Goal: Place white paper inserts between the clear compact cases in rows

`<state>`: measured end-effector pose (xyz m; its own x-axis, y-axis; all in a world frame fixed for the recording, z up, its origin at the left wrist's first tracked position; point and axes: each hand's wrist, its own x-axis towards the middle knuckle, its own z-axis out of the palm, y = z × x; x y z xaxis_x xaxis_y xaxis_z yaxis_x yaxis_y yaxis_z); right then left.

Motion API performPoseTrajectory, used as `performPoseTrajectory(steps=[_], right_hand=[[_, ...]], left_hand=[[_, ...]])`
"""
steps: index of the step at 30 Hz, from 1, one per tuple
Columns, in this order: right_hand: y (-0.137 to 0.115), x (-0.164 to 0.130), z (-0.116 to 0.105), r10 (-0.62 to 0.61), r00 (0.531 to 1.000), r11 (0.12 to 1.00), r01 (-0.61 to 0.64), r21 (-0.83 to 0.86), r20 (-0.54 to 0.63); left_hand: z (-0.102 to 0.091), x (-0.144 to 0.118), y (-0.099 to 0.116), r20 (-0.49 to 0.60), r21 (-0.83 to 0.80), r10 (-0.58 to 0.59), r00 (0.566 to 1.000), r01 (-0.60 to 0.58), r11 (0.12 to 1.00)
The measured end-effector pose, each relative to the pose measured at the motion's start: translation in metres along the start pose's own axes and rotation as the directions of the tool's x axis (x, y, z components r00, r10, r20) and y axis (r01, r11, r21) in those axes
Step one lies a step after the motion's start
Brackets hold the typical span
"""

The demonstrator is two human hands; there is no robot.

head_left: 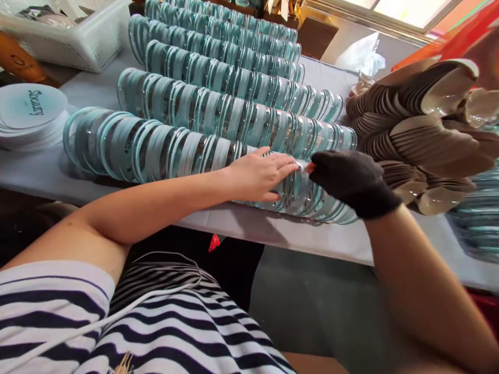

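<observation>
A long front row of clear, teal-tinted round containers (pixel 156 148) lies on its side along the table edge, with pale bands between the rims. My left hand (pixel 261 174), bare, rests palm down on this row, right of its middle, fingers stretched out toward my right hand. My right hand (pixel 346 179) wears a black glove with a bare fingertip showing. Its fingers are drawn together at the top of the row, just beyond my left fingertips. Whatever lies between them is too small and hidden to make out.
More rows of similar containers (pixel 234 114) lie behind. Brown curved pieces (pixel 432 140) are stacked at right. A pile of pale printed discs (pixel 31 111) and a white plastic basket (pixel 89 44) stand at left. The grey-covered table (pixel 312 239) ends near my body; a white cable (pixel 128 306) crosses my striped shirt.
</observation>
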<state>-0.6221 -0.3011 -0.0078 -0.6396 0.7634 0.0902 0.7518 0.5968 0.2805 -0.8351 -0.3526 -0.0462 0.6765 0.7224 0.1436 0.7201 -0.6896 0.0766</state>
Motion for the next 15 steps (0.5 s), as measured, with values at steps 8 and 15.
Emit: performPoseTrajectory(steps=[8, 15], right_hand=[[-0.087, -0.125, 0.116, 0.130, 0.972, 0.983, -0.101, 0.153, -0.196], [0.012, -0.075, 0.049, 0.299, 0.910, 0.931, -0.212, 0.298, -0.287]], left_hand=[[-0.001, 0.002, -0.006, 0.037, -0.028, -0.024, 0.999, 0.025, 0.999], [-0.004, 0.037, 0.022, -0.024, -0.022, 0.018, 1.000, -0.018, 1.000]])
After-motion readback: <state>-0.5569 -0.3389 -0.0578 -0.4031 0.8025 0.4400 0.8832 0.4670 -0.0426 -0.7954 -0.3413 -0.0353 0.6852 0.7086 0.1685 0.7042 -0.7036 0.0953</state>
